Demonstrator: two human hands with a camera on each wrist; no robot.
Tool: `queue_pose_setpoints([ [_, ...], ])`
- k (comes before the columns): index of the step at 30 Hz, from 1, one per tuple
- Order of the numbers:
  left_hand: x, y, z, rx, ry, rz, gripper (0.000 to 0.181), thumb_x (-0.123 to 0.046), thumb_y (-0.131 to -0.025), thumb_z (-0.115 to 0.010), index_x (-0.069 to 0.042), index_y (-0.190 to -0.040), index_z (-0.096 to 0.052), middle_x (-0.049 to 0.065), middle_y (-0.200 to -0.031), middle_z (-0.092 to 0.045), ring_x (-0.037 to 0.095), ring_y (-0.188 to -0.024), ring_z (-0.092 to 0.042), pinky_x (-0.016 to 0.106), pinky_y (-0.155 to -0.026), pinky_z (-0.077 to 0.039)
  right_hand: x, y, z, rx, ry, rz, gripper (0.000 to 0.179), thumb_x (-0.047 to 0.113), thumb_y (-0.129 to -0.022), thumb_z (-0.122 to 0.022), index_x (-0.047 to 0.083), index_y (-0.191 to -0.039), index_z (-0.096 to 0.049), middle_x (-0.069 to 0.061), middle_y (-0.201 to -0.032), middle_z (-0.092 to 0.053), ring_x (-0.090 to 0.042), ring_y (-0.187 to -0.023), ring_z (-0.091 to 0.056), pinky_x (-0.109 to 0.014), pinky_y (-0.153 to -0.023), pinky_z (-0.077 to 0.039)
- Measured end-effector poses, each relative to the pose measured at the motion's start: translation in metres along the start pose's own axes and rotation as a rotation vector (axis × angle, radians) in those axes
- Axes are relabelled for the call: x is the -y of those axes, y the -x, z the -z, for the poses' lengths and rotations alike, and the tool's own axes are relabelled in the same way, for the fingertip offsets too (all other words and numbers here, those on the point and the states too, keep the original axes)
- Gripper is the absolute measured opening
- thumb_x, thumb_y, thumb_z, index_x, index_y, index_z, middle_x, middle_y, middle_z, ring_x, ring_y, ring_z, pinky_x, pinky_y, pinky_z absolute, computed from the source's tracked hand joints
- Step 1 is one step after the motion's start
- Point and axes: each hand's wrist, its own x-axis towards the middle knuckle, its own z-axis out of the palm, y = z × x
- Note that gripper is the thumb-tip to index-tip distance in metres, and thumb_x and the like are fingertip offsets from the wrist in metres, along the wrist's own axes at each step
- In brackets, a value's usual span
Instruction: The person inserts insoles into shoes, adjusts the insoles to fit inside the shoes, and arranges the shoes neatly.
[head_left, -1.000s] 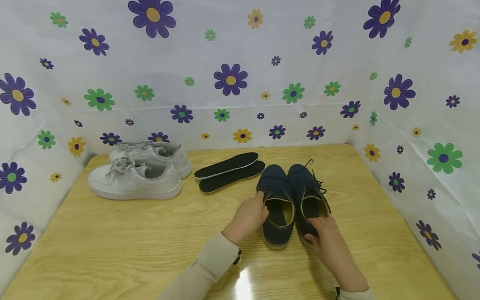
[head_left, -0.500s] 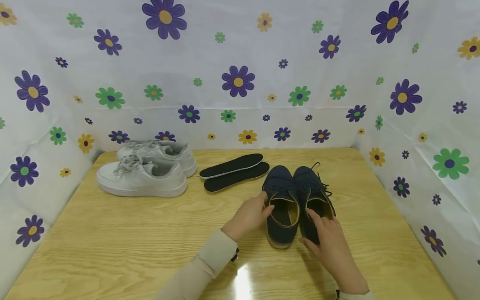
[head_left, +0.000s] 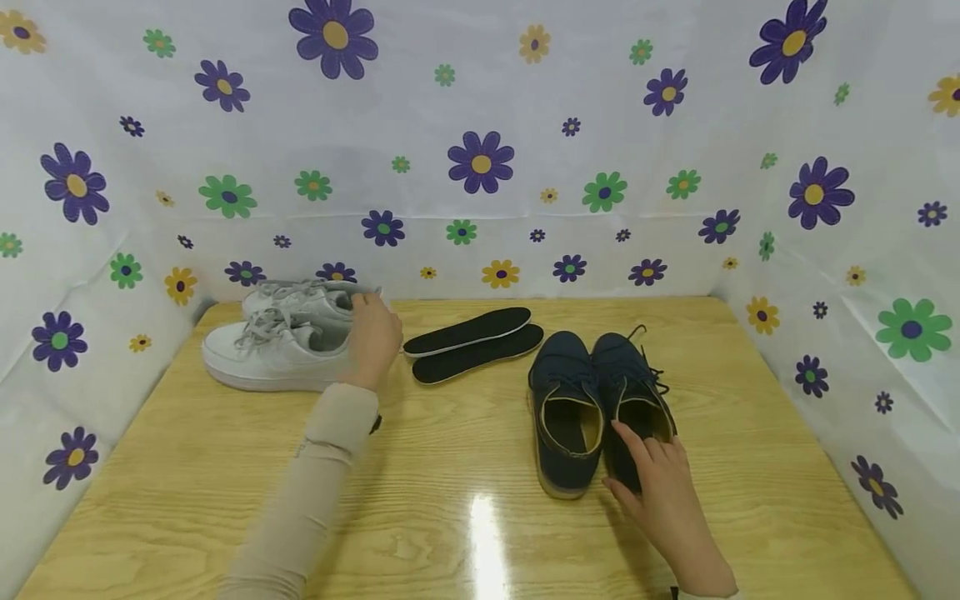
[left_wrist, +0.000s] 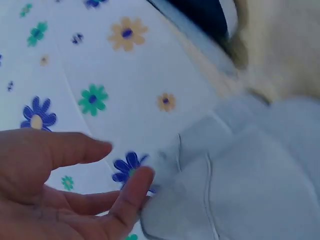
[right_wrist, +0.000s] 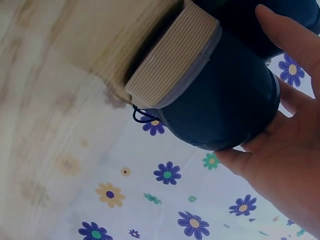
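Observation:
Two navy lace-up shoes stand side by side toward the right: the left navy shoe (head_left: pixel 568 471) and the right navy shoe (head_left: pixel 618 354). My right hand (head_left: pixel 663 492) is at the heel of the right one, thumb and fingers spread around it; the right wrist view shows that heel (right_wrist: pixel 225 100) between them. At the back left, my left hand (head_left: pixel 375 342) is by the heels of a pair of white sneakers (head_left: pixel 262 358). The left wrist view shows its thumb and fingers apart, with one fingertip beside or touching a white heel (left_wrist: pixel 185 200).
Two black insoles (head_left: pixel 476 354) lie overlapping between the two pairs of shoes. The wooden tabletop (head_left: pixel 450 450) ends at a white flowered cloth (head_left: pixel 420 125) that rises behind and at both sides.
My left hand has left the left navy shoe and moved left to the white sneakers. The right hand has loosened at the right navy shoe's heel and stays there. The view has shifted slightly.

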Motion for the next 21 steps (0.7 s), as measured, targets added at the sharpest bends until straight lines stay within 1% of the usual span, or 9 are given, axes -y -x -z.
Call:
queue_pose_setpoints([
  [1, 0.004, -0.006, 0.003, 0.008, -0.061, 0.006, 0.039, -0.005, -0.096, -0.045, 0.024, -0.122, -0.042, 0.037, -0.119, -0.045, 0.046, -0.097, -0.056, 0.046, -0.079, -0.053, 0.000, 0.000, 0.000, 0.002, -0.001, -0.002, 0.080, 0.012, -0.064, -0.089, 0.006, -0.134, -0.051, -0.011, -0.088, -0.058, -0.036, -0.089, -0.057, -0.067, -0.095, -0.032],
  [3, 0.009, -0.016, 0.006, 0.047, -0.109, 0.001, 0.037, -0.002, -0.096, -0.041, 0.028, -0.118, -0.043, 0.040, -0.115, -0.048, 0.048, -0.095, -0.058, 0.048, -0.077, -0.054, -0.001, 0.000, 0.000, 0.006, -0.001, -0.005, 0.080, 0.012, -0.065, -0.089, 0.007, -0.135, -0.051, -0.011, -0.088, -0.058, -0.036, -0.089, -0.057, -0.067, -0.096, -0.032],
  [5, 0.009, -0.021, 0.013, 0.091, -0.073, -0.004, 0.032, 0.003, -0.094, -0.040, 0.028, -0.112, -0.047, 0.041, -0.109, -0.052, 0.050, -0.094, -0.059, 0.051, -0.077, -0.053, -0.001, 0.000, -0.001, 0.007, 0.004, -0.004, 0.079, 0.013, -0.066, -0.088, 0.007, -0.135, -0.051, -0.011, -0.088, -0.058, -0.035, -0.088, -0.057, -0.067, -0.096, -0.032],
  [7, 0.011, -0.027, 0.013, 0.142, -0.075, -0.030, 0.026, 0.004, -0.092, -0.042, 0.025, -0.100, -0.056, 0.037, -0.101, -0.057, 0.048, -0.092, -0.060, 0.051, -0.078, -0.053, 0.000, -0.001, -0.002, 0.000, 0.011, 0.007, 0.080, 0.014, -0.066, -0.088, 0.009, -0.136, -0.051, -0.010, -0.085, -0.056, -0.034, -0.084, -0.056, -0.066, -0.095, -0.032],
  [9, 0.012, -0.033, 0.012, 0.212, -0.046, -0.017, 0.023, 0.003, -0.092, -0.045, 0.021, -0.093, -0.060, 0.035, -0.099, -0.059, 0.046, -0.090, -0.062, 0.051, -0.081, -0.052, 0.000, -0.002, -0.003, -0.020, 0.023, 0.025, 0.080, 0.015, -0.066, -0.088, 0.012, -0.136, -0.051, -0.009, -0.083, -0.054, -0.033, -0.081, -0.054, -0.067, -0.093, -0.033],
  [11, 0.012, -0.039, 0.009, 0.277, -0.033, 0.008, 0.024, 0.000, -0.093, -0.047, 0.020, -0.092, -0.061, 0.035, -0.103, -0.058, 0.046, -0.093, -0.061, 0.050, -0.084, -0.051, 0.001, -0.002, -0.004, -0.036, 0.032, 0.042, 0.079, 0.017, -0.067, -0.088, 0.016, -0.137, -0.051, -0.009, -0.083, -0.054, -0.034, -0.081, -0.054, -0.068, -0.091, -0.033],
  [13, 0.011, -0.044, 0.005, 0.333, -0.035, 0.036, 0.027, -0.001, -0.094, -0.047, 0.022, -0.098, -0.060, 0.037, -0.111, -0.054, 0.047, -0.101, -0.058, 0.049, -0.089, -0.049, 0.002, -0.001, -0.004, -0.042, 0.030, 0.047, 0.078, 0.017, -0.068, -0.087, 0.019, -0.138, -0.052, -0.010, -0.087, -0.055, -0.035, -0.084, -0.054, -0.070, -0.092, -0.031],
  [16, 0.006, -0.050, -0.002, 0.327, -0.062, 0.082, 0.034, 0.000, -0.095, -0.043, 0.027, -0.115, -0.048, 0.038, -0.118, -0.051, 0.048, -0.108, -0.055, 0.049, -0.089, -0.049, 0.003, -0.001, -0.003, -0.030, 0.044, 0.044, 0.073, 0.020, -0.071, -0.085, 0.023, -0.137, -0.054, -0.013, -0.097, -0.057, -0.039, -0.093, -0.054, -0.071, -0.093, -0.028],
  [21, 0.007, -0.055, -0.013, 0.223, -0.132, 0.150, 0.037, 0.000, -0.095, -0.041, 0.024, -0.124, -0.042, 0.033, -0.108, -0.059, 0.044, -0.099, -0.062, 0.049, -0.079, -0.053, 0.005, -0.003, -0.005, 0.001, 0.043, 0.029, 0.068, 0.033, -0.071, -0.084, 0.021, -0.133, -0.058, -0.014, -0.103, -0.057, -0.039, -0.100, -0.051, -0.070, -0.096, -0.023],
])
